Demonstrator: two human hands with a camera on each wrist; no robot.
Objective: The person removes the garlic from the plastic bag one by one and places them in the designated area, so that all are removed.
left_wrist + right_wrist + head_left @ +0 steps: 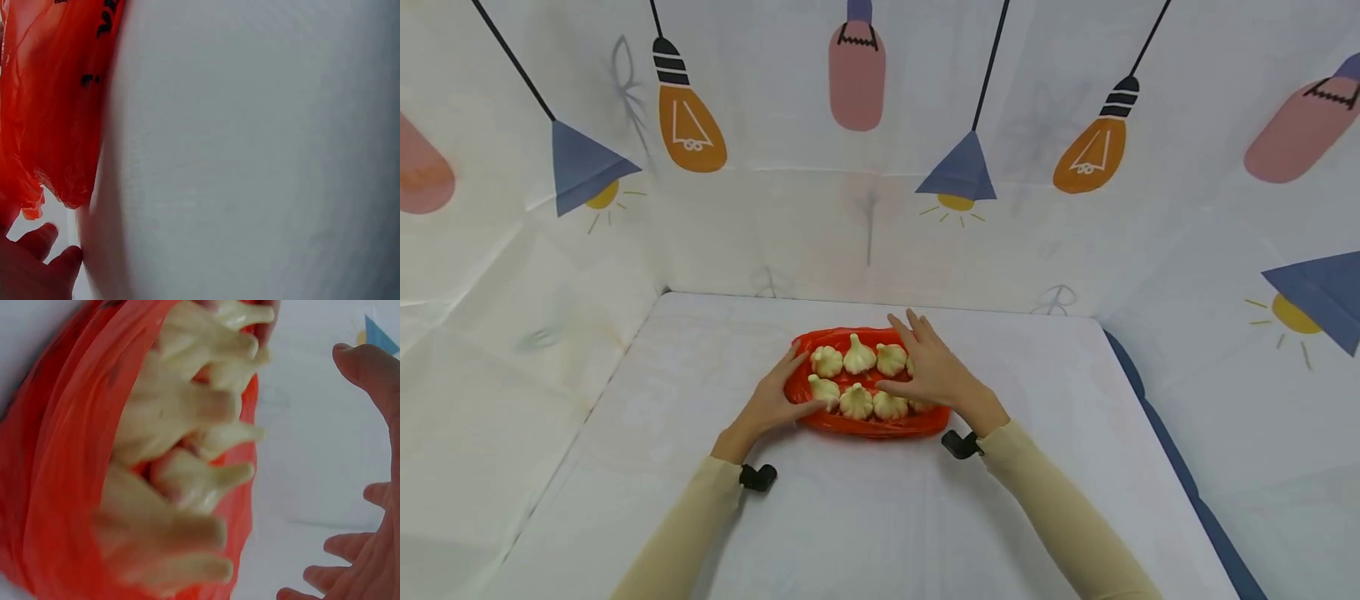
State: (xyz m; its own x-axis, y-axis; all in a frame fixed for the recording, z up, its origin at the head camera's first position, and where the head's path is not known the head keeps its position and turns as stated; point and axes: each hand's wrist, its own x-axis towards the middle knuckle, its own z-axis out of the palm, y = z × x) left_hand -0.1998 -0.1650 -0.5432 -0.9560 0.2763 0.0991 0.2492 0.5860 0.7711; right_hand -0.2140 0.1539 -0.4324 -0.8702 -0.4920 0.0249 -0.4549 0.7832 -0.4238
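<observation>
Several whole garlic bulbs [859, 356] sit in two rows, stems up, in a shallow container wrapped in a red plastic bag [874, 428]. My left hand [772, 400] is at the container's left end, thumb along the front edge and fingers by the left rim. In the left wrist view its fingers [42, 240] lie near the bag's crumpled end; contact is hard to tell. Over the right part of the container, my right hand [934, 373] is spread with nothing in it, hiding some bulbs. The right wrist view shows the bulbs [178, 412] close up, beside the spread right hand [375, 556].
A white-covered table [850, 517] bears the container near its back edge. Behind it hangs a pale sheet [790, 225] printed with lamps and light bulbs. Dark blue cloth [1172, 450] runs along the right edge. Each wrist carries a small black camera [961, 444].
</observation>
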